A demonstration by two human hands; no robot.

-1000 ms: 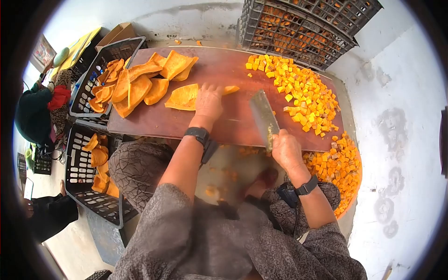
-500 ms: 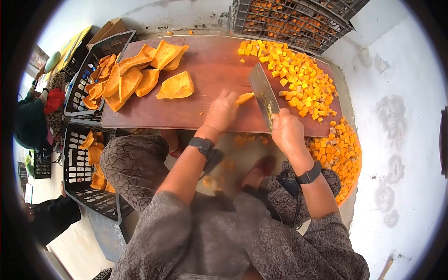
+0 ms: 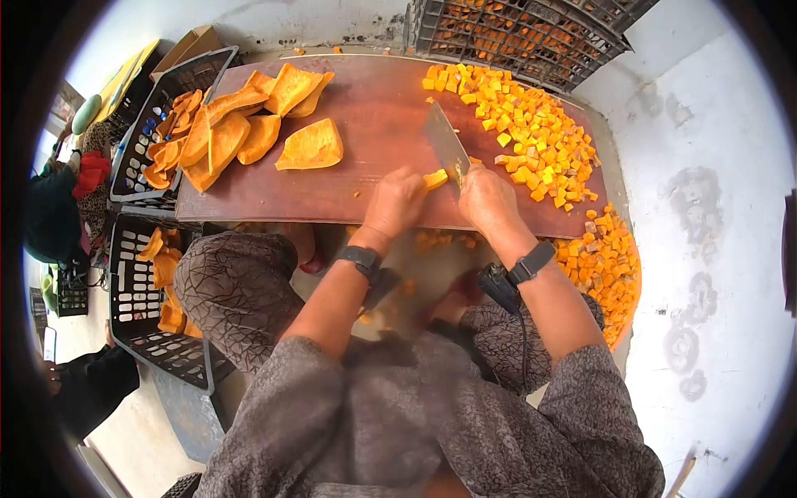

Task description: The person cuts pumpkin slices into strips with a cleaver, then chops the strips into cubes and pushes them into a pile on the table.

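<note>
My left hand (image 3: 398, 200) is closed around a strip of orange squash (image 3: 435, 179) near the front edge of the dark red board (image 3: 374, 124). A cleaver (image 3: 447, 141) is in my right hand (image 3: 490, 197), fingers wrapped round its handle. Its broad blade stands across the right end of the strip, very close to it or touching. A bit of squash shows just beyond the blade, by my right knuckles. One loose squash slab (image 3: 310, 145) lies left of my left hand, and a heap of diced squash (image 3: 531, 137) covers the right of the board.
Large squash slabs (image 3: 228, 137) pile at the board's left. Black crates (image 3: 158, 290) with squash pieces stand left, and a stacked crate (image 3: 523, 37) behind. More cubes fill an orange-rimmed container (image 3: 610, 274) below right. A person's dark sleeve (image 3: 95, 390) shows at far left.
The cleaver and my right hand have shifted left, toward my left hand. A squash bit now shows on the blade's right side. My left hand still holds the strip, slightly lower.
</note>
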